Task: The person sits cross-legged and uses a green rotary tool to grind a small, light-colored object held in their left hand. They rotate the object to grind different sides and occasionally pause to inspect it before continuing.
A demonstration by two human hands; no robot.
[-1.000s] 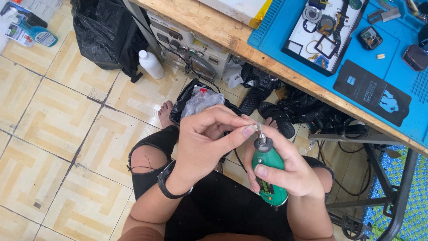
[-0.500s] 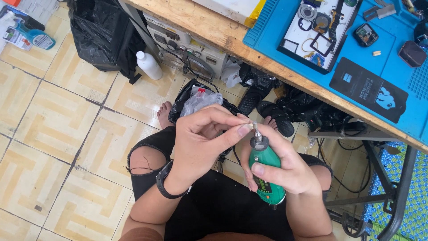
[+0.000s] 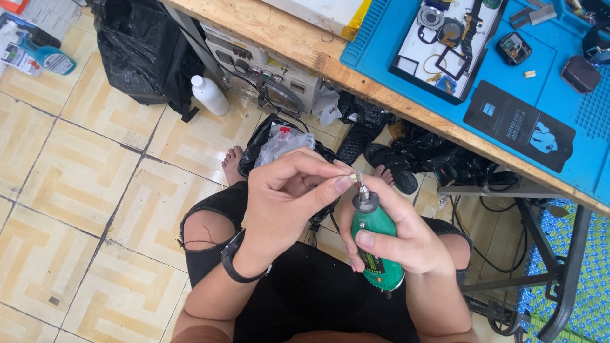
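The right hand (image 3: pixel 406 238) was wrapped around a green handheld rotary tool (image 3: pixel 376 244), its fingers (image 3: pixel 375 240) curled tight about the body and the thumb lying across the front. The tool stood nearly upright over the person's lap, its metal collet and thin bit (image 3: pixel 359 184) pointing up toward the edge of the surface. The left hand (image 3: pixel 286 200) came in from the side — thumb and forefinger pressed together at the tip, pinching something too small to make out, held right against the bit. A black band (image 3: pixel 240 270) circled the left wrist.

Above, the wooden surface (image 3: pixel 298 35) ran diagonally across the view, covered at the right by a blue work mat (image 3: pixel 546 95). On the mat lay a white tray (image 3: pixel 445 44) with small watch parts and a dark card (image 3: pixel 518 124). Under the surface sat a grey device with knobs (image 3: pixel 260 63), a white plastic bottle (image 3: pixel 210 95) just beside it, and a black bag (image 3: pixel 143 47) farther left. Black sandals (image 3: pixel 381 155) rested on the tiled floor (image 3: pixel 76 184) near the person's bare toes — well below the hands.
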